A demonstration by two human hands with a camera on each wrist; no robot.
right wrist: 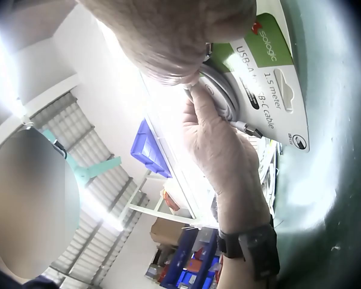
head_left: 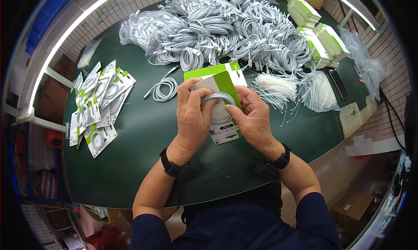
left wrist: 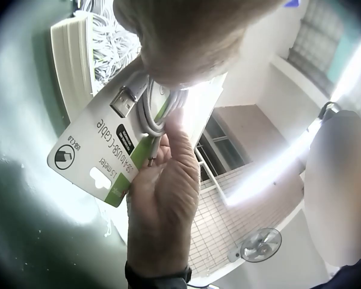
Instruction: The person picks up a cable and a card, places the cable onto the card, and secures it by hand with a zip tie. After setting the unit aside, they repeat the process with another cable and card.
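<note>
A white and green printed card (head_left: 226,136) is held between both hands above the dark green table, with a coiled grey cable (head_left: 220,118) lying against its face. The left hand (head_left: 192,115) grips the card and coil from the left, fingers bent over the top. From the right, the right hand (head_left: 253,121) pinches the coil and card, thumb on the coil. In the left wrist view a USB plug (left wrist: 124,103) lies against the card (left wrist: 87,135). The right wrist view shows another cable end (right wrist: 248,128) beside the card (right wrist: 283,114).
Behind the hands lies a large heap of coiled cables (head_left: 226,28). Carded cables (head_left: 98,102) are piled at left, a loose coil (head_left: 164,89) nearer the middle. Further right are white ties (head_left: 276,86), stacked cards (head_left: 320,43) and a phone (head_left: 338,83). Another green card (head_left: 204,71) lies behind the held one.
</note>
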